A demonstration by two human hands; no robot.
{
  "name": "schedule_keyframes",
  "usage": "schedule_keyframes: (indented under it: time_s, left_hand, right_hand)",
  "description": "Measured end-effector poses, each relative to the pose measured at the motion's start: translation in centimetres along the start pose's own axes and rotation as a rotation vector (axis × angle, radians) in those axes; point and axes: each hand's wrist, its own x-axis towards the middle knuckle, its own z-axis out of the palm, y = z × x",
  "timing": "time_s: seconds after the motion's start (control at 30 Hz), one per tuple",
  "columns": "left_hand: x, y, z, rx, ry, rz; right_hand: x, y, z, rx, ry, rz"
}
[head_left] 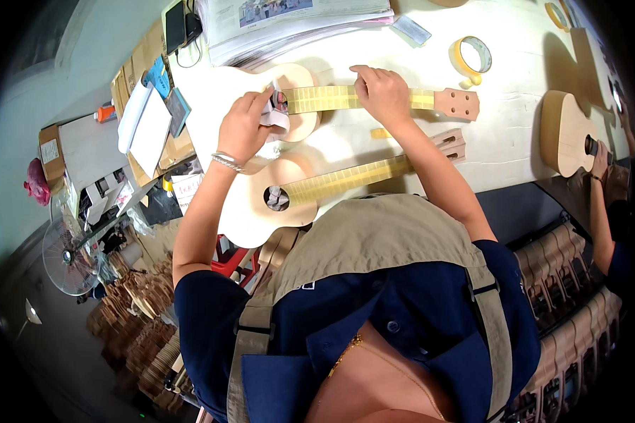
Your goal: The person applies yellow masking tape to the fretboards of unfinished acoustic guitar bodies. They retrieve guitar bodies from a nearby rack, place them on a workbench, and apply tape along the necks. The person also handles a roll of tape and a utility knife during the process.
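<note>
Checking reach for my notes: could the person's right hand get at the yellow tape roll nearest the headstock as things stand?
Probably yes: the right hand is at the upper taped neck, and only bare tabletop seems to lie between it and the yellow tape roll.

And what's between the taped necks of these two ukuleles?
In the head view, a small yellow strip lies on the table between the upper neck and lower neck; your right forearm crosses that gap too.

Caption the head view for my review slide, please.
Left hand holding a white scrap at a ukulele's sound hole, right hand over its taped neck.
</note>
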Motion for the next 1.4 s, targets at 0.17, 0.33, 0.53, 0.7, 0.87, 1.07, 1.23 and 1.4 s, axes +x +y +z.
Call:
schedule_keyframes:
  time_s: [0.17, 0.33, 0.53, 0.7, 0.87, 1.07, 1.23, 1.4]
  left_hand:
    - [0.9, -1.8, 3.0, 0.046, 0.078, -0.1]
    - [4.2, -0.6, 4.7, 0.54, 0.172, -0.095]
    - [2.9, -2.8, -0.1, -0.246, -0.142, -0.048]
    - [0.4, -0.9, 2.0, 0.11, 0.001, 0.058]
    - [-1.1, 1.0, 4.4, 0.382, -0.104, -0.026]
    - [0.5, -0.1, 4.8, 0.359, 0.098, 0.089]
    - [2.1, -1.6, 0.6, -0.12, 0.333, -0.174]
    - [6.0, 3.0, 3.7, -0.128, 0.222, 0.236]
  right_hand:
    - [0.2, -0.1, 0.1, -0.003, -0.007, -0.004]
    - [0.3, -0.6, -0.4, 0.003, -0.046, 0.024]
    - [0.0, -0.3, -0.1, -0.001, -0.028, 0.001]
    - [0.2, -0.5, -0.4, -0.001, -0.042, 0.017]
    - [0.0, -0.1, -0.3, 0.006, -0.021, -0.012]
    - [0.1, -0.8, -0.4, 0.022, -0.036, 0.02]
    - [-0.3, -1.8, -4.3, 0.386, 0.228, 0.015]
    - [-9.2, -4.7, -12.5, 0.91, -0.738, 0.575]
